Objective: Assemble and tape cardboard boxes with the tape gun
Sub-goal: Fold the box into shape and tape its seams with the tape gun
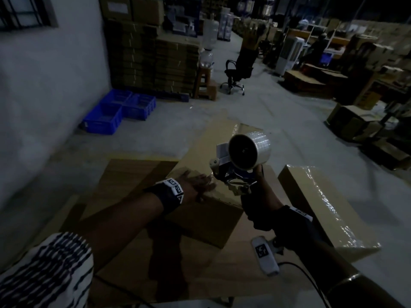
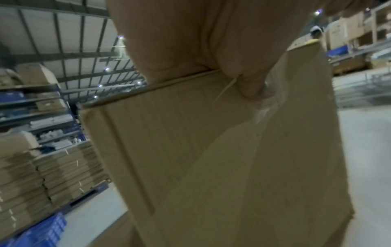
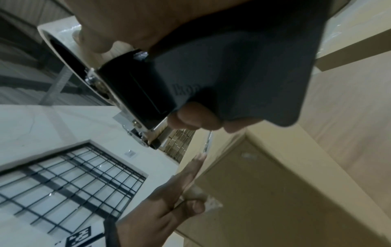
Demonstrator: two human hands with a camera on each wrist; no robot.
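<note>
The long brown cardboard box (image 1: 213, 174) lies on flattened cardboard sheets (image 1: 124, 174) on the floor, its long axis running from about seven o'clock near the person toward one o'clock. A strip of clear tape (image 2: 264, 113) already shows on its surface. The left hand (image 1: 198, 185) lies flat on the near top edge, fingers (image 3: 190, 170) straight along the cardboard, thumb (image 2: 253, 86) pressing down over the tape end; it holds nothing. Just to its right, at about three o'clock from it, the right hand (image 1: 260, 210) is clenched round the black handle of the tape gun (image 1: 240, 165), which is raised clear of the box with its clear tape roll (image 1: 250, 151) tipped up toward twelve. So the gun is off the seam and the left hand is the nearer one to it; I would judge the next stroke has to come back down along that long axis.

Farther right, at four o'clock, sits a second brown box wrapped in glossy tape (image 1: 327, 205). At ten o'clock by the wall stand blue plastic crates (image 1: 117, 112); I cannot tell whether they hold anything. Beyond them rise stacks of flat cartons (image 1: 151, 63).
</note>
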